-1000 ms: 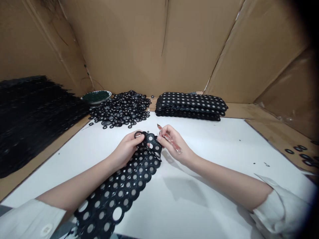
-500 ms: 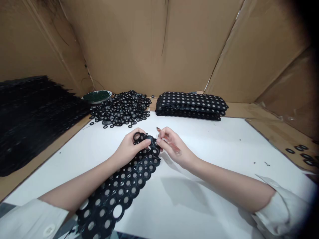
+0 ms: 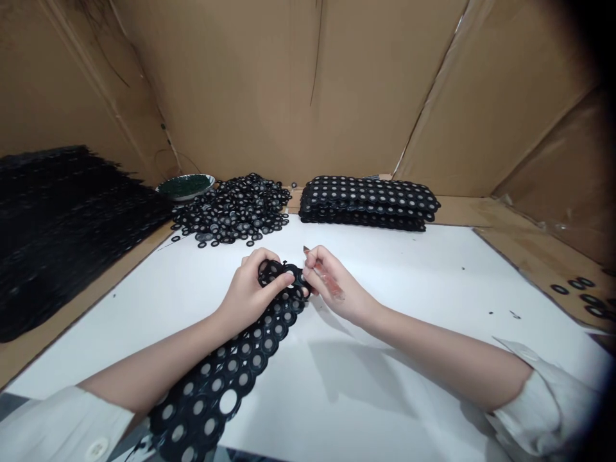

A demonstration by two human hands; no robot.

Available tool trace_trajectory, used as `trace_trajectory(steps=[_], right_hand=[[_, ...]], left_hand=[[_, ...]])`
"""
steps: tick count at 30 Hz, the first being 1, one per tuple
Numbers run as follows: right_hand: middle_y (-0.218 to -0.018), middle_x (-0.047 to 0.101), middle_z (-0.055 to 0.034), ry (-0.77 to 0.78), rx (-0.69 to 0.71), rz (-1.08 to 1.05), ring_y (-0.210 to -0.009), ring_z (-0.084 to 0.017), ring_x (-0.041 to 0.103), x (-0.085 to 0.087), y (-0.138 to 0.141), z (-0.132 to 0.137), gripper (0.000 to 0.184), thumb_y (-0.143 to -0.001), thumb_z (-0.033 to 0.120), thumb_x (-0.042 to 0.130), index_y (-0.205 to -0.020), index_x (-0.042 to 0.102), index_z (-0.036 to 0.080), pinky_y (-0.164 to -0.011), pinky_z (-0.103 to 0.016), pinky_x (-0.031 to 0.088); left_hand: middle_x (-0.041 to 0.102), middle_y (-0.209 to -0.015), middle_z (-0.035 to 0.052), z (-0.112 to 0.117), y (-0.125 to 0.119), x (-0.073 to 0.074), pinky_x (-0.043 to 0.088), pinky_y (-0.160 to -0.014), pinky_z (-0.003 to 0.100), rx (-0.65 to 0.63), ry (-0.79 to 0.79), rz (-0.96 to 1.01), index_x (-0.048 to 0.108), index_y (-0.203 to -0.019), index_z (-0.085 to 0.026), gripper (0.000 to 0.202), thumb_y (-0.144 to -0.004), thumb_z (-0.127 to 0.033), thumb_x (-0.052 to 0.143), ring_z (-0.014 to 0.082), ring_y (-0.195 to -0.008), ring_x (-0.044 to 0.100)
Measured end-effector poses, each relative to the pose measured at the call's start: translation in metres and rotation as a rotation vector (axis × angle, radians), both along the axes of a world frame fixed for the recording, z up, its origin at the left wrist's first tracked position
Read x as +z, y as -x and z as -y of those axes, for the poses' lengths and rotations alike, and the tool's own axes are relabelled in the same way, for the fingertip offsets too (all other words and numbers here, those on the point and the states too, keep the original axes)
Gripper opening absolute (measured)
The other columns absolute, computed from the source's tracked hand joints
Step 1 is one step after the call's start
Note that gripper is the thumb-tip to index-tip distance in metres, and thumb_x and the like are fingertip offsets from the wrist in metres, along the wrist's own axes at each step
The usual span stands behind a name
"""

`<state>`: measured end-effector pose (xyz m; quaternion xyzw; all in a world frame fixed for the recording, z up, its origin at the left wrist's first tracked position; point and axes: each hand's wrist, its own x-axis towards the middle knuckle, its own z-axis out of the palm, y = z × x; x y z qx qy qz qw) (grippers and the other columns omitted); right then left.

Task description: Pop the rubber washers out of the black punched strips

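Note:
A long black sheet of joined rings (image 3: pixel 233 364) slants from the lower left up to my hands, its far end bent up. My left hand (image 3: pixel 253 287) is closed on that end, the thumb pressed over the rings. Across from it, my right hand (image 3: pixel 335 287) pinches the sheet's right edge with thumb and finger. A small knife with an orange-brown handle (image 3: pixel 331 282) is tucked in the same right hand, its dark pointed tip sticking up past the fingers. The fingers under the sheet are hidden.
Loose black rings (image 3: pixel 235 208) lie heaped at the back, beside a bowl of dark green bits (image 3: pixel 185 187). A stack of ring sheets (image 3: pixel 368 200) stands back right. At left rises a large black pile (image 3: pixel 67 237). Several rings (image 3: pixel 590 299) lie far right. Cardboard walls (image 3: pixel 269 90) enclose the white tabletop (image 3: pixel 414 289).
The held end of the sheet has tilted and bunched slightly between my hands. Both hands stay nearly in place, and the view has shifted a little.

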<state>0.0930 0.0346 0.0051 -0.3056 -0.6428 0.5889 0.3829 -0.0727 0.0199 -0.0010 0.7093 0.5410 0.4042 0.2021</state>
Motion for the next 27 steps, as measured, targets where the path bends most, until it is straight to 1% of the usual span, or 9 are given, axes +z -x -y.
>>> trace_trajectory(steps=[3, 7, 10, 12, 16, 18, 20, 23, 27], right_hand=[[-0.061, 0.032, 0.0064, -0.143, -0.068, 0.056, -0.051, -0.007, 0.034, -0.003, 0.000, -0.006, 0.018, -0.081, 0.027, 0.046, -0.077, 0.029, 0.022, -0.050, -0.023, 0.031], [-0.062, 0.032, 0.0051, -0.281, -0.148, 0.074, -0.053, -0.008, 0.031, -0.006, -0.003, -0.012, 0.015, -0.083, 0.032, 0.043, -0.078, 0.033, 0.021, -0.052, -0.024, 0.030], [-0.067, 0.038, 0.0032, -0.310, -0.143, 0.026, -0.056, -0.009, 0.036, -0.008, -0.006, -0.014, 0.015, -0.087, 0.035, 0.036, -0.084, 0.038, 0.021, -0.062, -0.027, 0.035], [-0.077, 0.044, 0.0009, -0.320, -0.147, 0.011, -0.060, -0.009, 0.040, -0.008, -0.007, -0.015, 0.016, -0.087, 0.036, 0.036, -0.089, 0.041, 0.021, -0.068, -0.028, 0.037], [-0.095, 0.050, -0.0035, -0.333, -0.156, 0.021, -0.085, -0.015, 0.050, -0.010, -0.009, -0.018, 0.020, -0.086, 0.039, 0.040, -0.093, 0.044, 0.021, -0.079, -0.031, 0.037], [-0.100, 0.051, -0.0049, -0.359, -0.154, 0.007, -0.105, -0.019, 0.046, -0.011, -0.010, -0.019, 0.022, -0.085, 0.041, 0.040, -0.093, 0.046, 0.021, -0.087, -0.034, 0.034], [-0.105, 0.052, -0.0058, -0.393, -0.147, -0.022, -0.118, -0.020, 0.037, -0.010, -0.010, -0.019, 0.024, -0.086, 0.042, 0.037, -0.093, 0.047, 0.021, -0.094, -0.036, 0.029], [-0.107, 0.053, -0.0059, -0.420, -0.116, -0.040, -0.120, -0.019, 0.037, -0.009, -0.010, -0.017, 0.027, -0.087, 0.042, 0.033, -0.095, 0.049, 0.022, -0.098, -0.038, 0.027], [-0.108, 0.054, -0.0053, -0.395, -0.019, -0.067, -0.112, -0.017, 0.044, -0.010, -0.010, -0.012, 0.029, -0.089, 0.036, 0.032, -0.112, 0.045, 0.024, -0.098, -0.038, 0.030]], left_hand=[[0.048, -0.065, -0.0030, -0.004, 0.002, 0.004, 0.034, -0.061, 0.025, -0.097, 0.124, 0.118, 0.050, -0.079, -0.020, 0.018, -0.077, -0.038, 0.049, 0.0134, -0.063, 0.045], [0.052, -0.068, -0.0012, -0.009, 0.005, 0.008, 0.034, -0.065, 0.024, -0.154, 0.187, 0.197, 0.055, -0.073, -0.018, 0.023, -0.080, -0.037, 0.044, 0.0145, -0.068, 0.046], [0.055, -0.071, -0.0009, -0.011, 0.007, 0.008, 0.035, -0.068, 0.024, -0.128, 0.197, 0.219, 0.057, -0.072, -0.018, 0.023, -0.079, -0.037, 0.046, 0.0150, -0.072, 0.047], [0.058, -0.075, -0.0003, -0.011, 0.009, 0.007, 0.036, -0.071, 0.025, -0.116, 0.212, 0.248, 0.059, -0.075, -0.018, 0.022, -0.079, -0.037, 0.046, 0.0157, -0.074, 0.050], [0.062, -0.086, 0.0017, -0.013, 0.011, 0.007, 0.037, -0.077, 0.028, -0.159, 0.274, 0.320, 0.060, -0.087, -0.019, 0.021, -0.077, -0.036, 0.051, 0.0180, -0.083, 0.054], [0.062, -0.087, 0.0023, -0.014, 0.012, 0.005, 0.038, -0.076, 0.028, -0.139, 0.286, 0.345, 0.060, -0.087, -0.019, 0.022, -0.075, -0.036, 0.054, 0.0180, -0.082, 0.054], [0.062, -0.082, 0.0023, -0.015, 0.013, 0.003, 0.039, -0.072, 0.028, -0.097, 0.298, 0.379, 0.060, -0.083, -0.018, 0.022, -0.073, -0.036, 0.056, 0.0172, -0.077, 0.054], [0.060, -0.074, 0.0009, -0.016, 0.013, 0.001, 0.038, -0.067, 0.026, -0.045, 0.316, 0.417, 0.060, -0.077, -0.017, 0.022, -0.072, -0.038, 0.058, 0.0154, -0.070, 0.053], [0.061, -0.075, 0.0010, -0.016, 0.014, 0.002, 0.037, -0.070, 0.025, -0.016, 0.305, 0.474, 0.060, -0.077, -0.016, 0.021, -0.072, -0.037, 0.058, 0.0154, -0.074, 0.053]])
